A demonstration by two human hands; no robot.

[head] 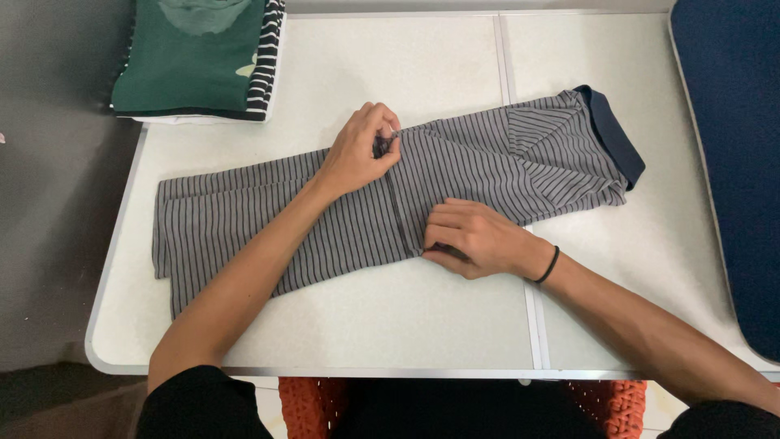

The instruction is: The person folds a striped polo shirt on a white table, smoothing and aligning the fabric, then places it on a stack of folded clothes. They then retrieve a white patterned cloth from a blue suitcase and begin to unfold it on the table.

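Left hand: the left hand (357,150) is closed in a pinch on the far edge of the trousers (341,211), thumb and fingers bunching the cloth at the top of a fold line.
Right hand: the right hand (475,237) is closed on the near edge of the same cloth, fingers curled, pinching at the lower end of that fold line; a black band (549,266) sits on its wrist.
Trousers: grey with thin dark stripes, lying flat and lengthwise across the middle of the desk (382,317), slightly slanted; the dark blue waistband (616,134) points to the right, the leg ends to the left.
Desk: pale, with a metal rim and a seam running front to back right of the middle.
Stack: folded clothes (199,57), green on top with a striped piece beneath, at the far left corner, well apart from the trousers.
Right edge: a dark blue cushion (735,162) beside the desk.
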